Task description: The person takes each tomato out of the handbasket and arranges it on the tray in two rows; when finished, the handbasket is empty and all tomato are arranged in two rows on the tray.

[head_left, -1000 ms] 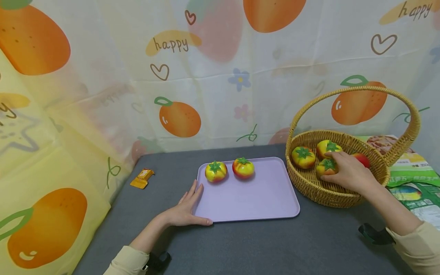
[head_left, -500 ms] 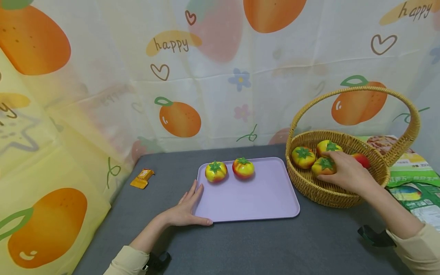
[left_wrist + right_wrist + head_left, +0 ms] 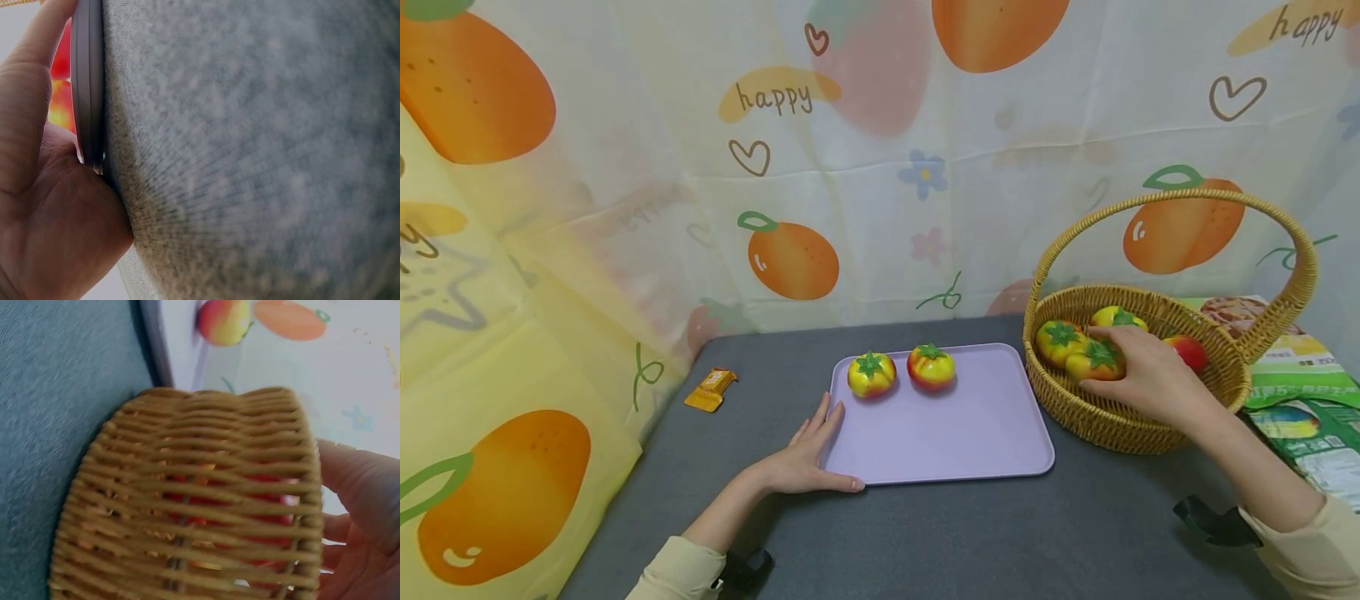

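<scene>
- Orange packet (image 3: 711,390): on the grey table (image 3: 955,537).
- Left hand (image 3: 805,458): fingers spread against the left side of the lilac tray (image 3: 940,442).
- Tray: two green-topped fruits (image 3: 872,377) near its back edge.
- Wicker basket (image 3: 1112,429): two yellowish fruits (image 3: 1060,340) and a red one (image 3: 1190,353).
- Right hand (image 3: 1153,375): thumb and fingers clamped on a yellow-red fruit (image 3: 1093,365) within the basket.
- Bags (image 3: 1311,375): beside the basket.

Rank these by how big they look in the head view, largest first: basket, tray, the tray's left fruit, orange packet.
1. Basket, handle included
2. Tray
3. Left fruit and packet: too alike to rank
</scene>
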`<state>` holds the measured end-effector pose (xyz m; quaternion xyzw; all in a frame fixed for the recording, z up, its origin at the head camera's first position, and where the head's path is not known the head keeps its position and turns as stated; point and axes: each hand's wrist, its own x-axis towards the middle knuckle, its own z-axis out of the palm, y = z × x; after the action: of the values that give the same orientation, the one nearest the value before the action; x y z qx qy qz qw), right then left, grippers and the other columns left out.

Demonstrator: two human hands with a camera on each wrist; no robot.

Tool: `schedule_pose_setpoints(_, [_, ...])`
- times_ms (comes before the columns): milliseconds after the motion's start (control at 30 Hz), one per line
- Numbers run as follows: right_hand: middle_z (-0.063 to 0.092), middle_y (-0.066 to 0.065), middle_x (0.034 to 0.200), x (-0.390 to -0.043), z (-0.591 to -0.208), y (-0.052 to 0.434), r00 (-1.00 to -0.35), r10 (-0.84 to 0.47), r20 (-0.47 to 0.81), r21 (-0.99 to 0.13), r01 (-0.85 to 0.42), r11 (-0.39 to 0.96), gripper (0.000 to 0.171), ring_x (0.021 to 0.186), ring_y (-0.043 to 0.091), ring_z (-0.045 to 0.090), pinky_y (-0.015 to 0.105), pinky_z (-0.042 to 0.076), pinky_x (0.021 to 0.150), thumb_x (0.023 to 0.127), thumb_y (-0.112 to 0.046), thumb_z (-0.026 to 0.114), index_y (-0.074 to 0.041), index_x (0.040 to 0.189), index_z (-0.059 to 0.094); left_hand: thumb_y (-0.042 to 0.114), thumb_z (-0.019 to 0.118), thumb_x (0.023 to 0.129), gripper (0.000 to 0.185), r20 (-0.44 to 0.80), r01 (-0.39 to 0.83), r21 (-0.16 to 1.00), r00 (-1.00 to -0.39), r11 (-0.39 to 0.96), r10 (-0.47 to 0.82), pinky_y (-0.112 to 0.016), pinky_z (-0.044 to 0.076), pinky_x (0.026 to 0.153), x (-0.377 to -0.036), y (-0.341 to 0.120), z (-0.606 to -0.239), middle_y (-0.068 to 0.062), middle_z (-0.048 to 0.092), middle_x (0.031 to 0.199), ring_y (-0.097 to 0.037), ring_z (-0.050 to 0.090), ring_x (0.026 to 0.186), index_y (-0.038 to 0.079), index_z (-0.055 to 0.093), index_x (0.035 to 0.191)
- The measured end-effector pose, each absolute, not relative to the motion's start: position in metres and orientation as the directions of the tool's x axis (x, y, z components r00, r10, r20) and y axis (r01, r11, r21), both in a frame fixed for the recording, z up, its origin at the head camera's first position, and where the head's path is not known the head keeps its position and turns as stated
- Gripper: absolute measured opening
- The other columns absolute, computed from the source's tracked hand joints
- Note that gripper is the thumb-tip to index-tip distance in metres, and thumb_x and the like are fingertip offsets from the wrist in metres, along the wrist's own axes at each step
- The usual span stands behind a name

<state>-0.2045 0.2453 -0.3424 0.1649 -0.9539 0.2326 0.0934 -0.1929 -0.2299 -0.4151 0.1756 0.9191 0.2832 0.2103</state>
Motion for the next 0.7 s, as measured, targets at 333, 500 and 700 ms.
schedule_pose_setpoints(333, [0.058,0.023,0.119,-0.198,-0.330,0.231,-0.915,-0.286,0.285,-0.429,-0.389,0.815,0.072,0.102,0.036,0.052,0.055,0.045,0.083,0.080,-0.033,0.081,0.003,0.134,0.051,0.060,0.073,0.077,0.119,-0.290,0.204,0.592,-0.849,0.780,0.442,-0.062,-0.001,0.112,-0.194,-0.230,-0.417,-0.012,-0.022,0.160,-0.042,-0.010,0.145,0.012,0.000,0.157])
schedule_pose_setpoints(500, [0.058,0.021,0.119,-0.195,-0.326,0.226,-0.909,-0.292,0.296,-0.436,-0.401,0.806,0.072,0.102,0.035,0.052,0.057,0.046,0.083,0.080,-0.033,0.082,0.000,0.135,0.051,0.060,0.074,0.076,0.119,-0.288,0.204,0.594,-0.849,0.778,0.443,-0.062,-0.001,0.112,-0.194,-0.230,-0.416,-0.012,-0.022,0.160,-0.042,-0.011,0.145,0.012,0.001,0.157])
schedule_pose_setpoints(700, [0.057,0.021,0.121,-0.192,-0.321,0.218,-0.896,-0.304,0.323,-0.429,-0.425,0.797,0.072,0.103,0.036,0.052,0.057,0.045,0.084,0.079,-0.032,0.082,0.001,0.134,0.051,0.060,0.073,0.077,0.119,-0.287,0.207,0.595,-0.848,0.776,0.446,-0.061,-0.002,0.112,-0.194,-0.230,-0.416,-0.012,-0.022,0.160,-0.041,-0.011,0.145,0.011,0.000,0.157])
